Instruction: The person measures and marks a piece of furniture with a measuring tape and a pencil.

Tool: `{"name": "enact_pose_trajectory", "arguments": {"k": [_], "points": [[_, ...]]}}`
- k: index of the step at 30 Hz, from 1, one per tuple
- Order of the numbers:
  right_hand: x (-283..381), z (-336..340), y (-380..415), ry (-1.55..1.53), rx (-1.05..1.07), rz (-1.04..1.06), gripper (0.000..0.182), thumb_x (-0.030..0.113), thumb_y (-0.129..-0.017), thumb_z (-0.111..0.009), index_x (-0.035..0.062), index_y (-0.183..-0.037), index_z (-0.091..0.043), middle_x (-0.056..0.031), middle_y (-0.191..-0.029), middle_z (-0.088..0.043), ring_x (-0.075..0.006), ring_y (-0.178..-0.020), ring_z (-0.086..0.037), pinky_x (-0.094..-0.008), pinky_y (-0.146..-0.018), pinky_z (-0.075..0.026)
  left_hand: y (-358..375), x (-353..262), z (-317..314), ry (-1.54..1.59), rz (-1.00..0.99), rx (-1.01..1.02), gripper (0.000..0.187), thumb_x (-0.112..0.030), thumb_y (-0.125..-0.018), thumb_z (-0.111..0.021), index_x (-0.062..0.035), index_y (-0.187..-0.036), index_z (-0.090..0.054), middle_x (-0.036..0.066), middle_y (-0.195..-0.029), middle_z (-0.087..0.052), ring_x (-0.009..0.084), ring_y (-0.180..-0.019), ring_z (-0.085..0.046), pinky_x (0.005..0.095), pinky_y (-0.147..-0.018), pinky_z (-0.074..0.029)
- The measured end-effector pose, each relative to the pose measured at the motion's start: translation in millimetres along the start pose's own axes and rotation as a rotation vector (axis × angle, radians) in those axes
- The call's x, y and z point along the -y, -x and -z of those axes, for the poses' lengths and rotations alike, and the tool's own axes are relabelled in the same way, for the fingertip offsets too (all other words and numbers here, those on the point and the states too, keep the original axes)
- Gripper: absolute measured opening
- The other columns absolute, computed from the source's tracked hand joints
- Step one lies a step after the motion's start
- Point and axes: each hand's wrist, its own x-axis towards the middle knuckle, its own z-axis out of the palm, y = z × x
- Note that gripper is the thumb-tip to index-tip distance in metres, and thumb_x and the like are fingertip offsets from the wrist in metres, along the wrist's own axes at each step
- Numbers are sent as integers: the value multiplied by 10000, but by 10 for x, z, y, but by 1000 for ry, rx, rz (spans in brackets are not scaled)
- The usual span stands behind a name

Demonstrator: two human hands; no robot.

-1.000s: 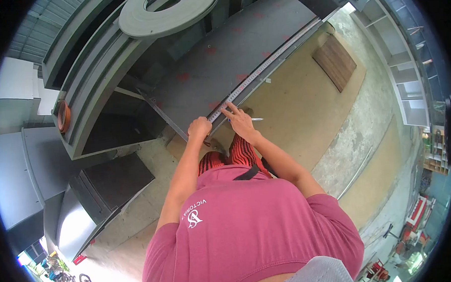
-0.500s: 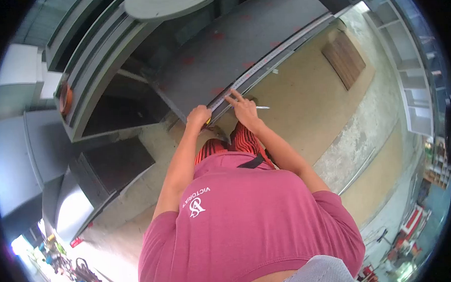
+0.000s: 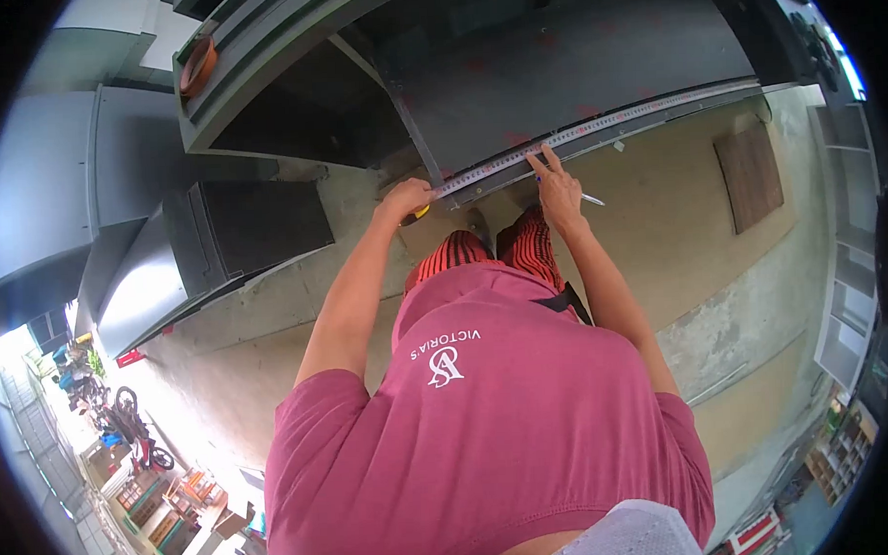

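Observation:
A pale measuring tape (image 3: 595, 125) lies stretched along the front edge of a dark panel (image 3: 554, 63) marked with faint red spots. At the tape's near end, my left hand (image 3: 409, 198) is closed round its yellow and black case (image 3: 415, 215). My right hand (image 3: 559, 187) rests farther along, two fingertips touching the tape and the panel edge. A thin silver pen-like item (image 3: 592, 200) sticks out from my right hand, held against the palm by the curled fingers.
A wooden board (image 3: 750, 177) lies on the floor at the right. Dark box-like cabinets (image 3: 266, 225) stand at the left. An orange-brown round object (image 3: 198, 67) sits on a grey frame at upper left. White shelving (image 3: 849, 263) stands at far right.
The view has turned, so the panel and tape lie flatter across the frame. My hands are farther apart, with the right one farther along the tape; the left still holds the case.

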Motion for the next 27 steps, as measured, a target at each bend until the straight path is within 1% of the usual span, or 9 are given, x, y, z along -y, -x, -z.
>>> {"name": "enact_pose_trajectory", "arguments": {"k": [2,10,12,14,15,18,19,23,27], "points": [[-10,-37,-5,28,-5,5,461,44,-780,-501,216,-1208,-484,-26,-1347,-360,-281,-809,-608,-415,-651,-475,-29,57,-48,53,-106,-71,355,-347,-793,-472,-55,-940,-611,177,-962,-604,344,-905,-565,399,-781,-434],[-20,-84,8,31,-69,23,465,40,-738,-498,225,-1165,-517,-42,-1315,-396,-265,-825,-616,-409,-652,-495,-301,205,-195,-65,-233,-91,372,-354,-825,-438,-26,-853,-611,200,-927,-592,366,-887,-555,432,-763,-431],[-15,-120,29,90,-113,28,472,37,-709,-513,230,-1140,-517,-59,-1272,-429,-259,-765,-621,-413,-623,-479,-691,587,-432,-255,-485,-119,412,-367,-842,-398,-5,-829,-595,213,-918,-580,382,-876,-543,456,-754,-420],[-8,-55,47,-24,-100,2,462,39,-707,-519,222,-1131,-519,-62,-1273,-429,-250,-756,-621,-407,-612,-477,-513,344,-288,-104,-232,-50,399,-355,-820,-430,7,-824,-598,230,-911,-577,396,-870,-543,451,-751,-420],[-11,-54,41,-10,-99,-13,449,41,-711,-518,219,-1123,-527,-64,-1270,-431,-249,-752,-620,-405,-607,-477,-526,354,-279,-90,-297,-55,380,-339,-815,-442,6,-823,-602,233,-906,-579,396,-872,-549,440,-749,-425],[-38,-66,33,-54,-128,-8,466,48,-696,-540,203,-1136,-531,-90,-1274,-432,-248,-752,-626,-376,-586,-484,-375,192,-173,-12,-195,-58,358,-324,-819,-443,-2,-861,-594,235,-913,-579,399,-898,-544,435,-754,-427],[-56,-47,36,-151,-123,-1,466,46,-718,-537,194,-1159,-513,-96,-1276,-429,-276,-812,-614,-389,-624,-491,-513,325,-247,-24,-213,-45,417,-390,-829,-445,-7,-877,-599,220,-926,-592,387,-876,-556,425,-733,-425],[-60,0,88,-269,-156,-41,443,56,-759,-522,193,-1179,-493,-99,-1266,-434,-304,-899,-587,-405,-682,-494,-455,302,-228,-116,-263,-40,383,-347,-829,-435,-4,-875,-601,218,-941,-587,382,-908,-545,430,-763,-419],[-94,84,257,-418,-197,-49,389,96,-800,-500,208,-1172,-495,-84,-1253,-441,-307,-958,-558,-421,-742,-481,-566,406,-291,-9,-188,-20,321,-321,-822,-499,-24,-880,-606,142,-793,-620,218,-712,-566,371,-645,-432]]}}
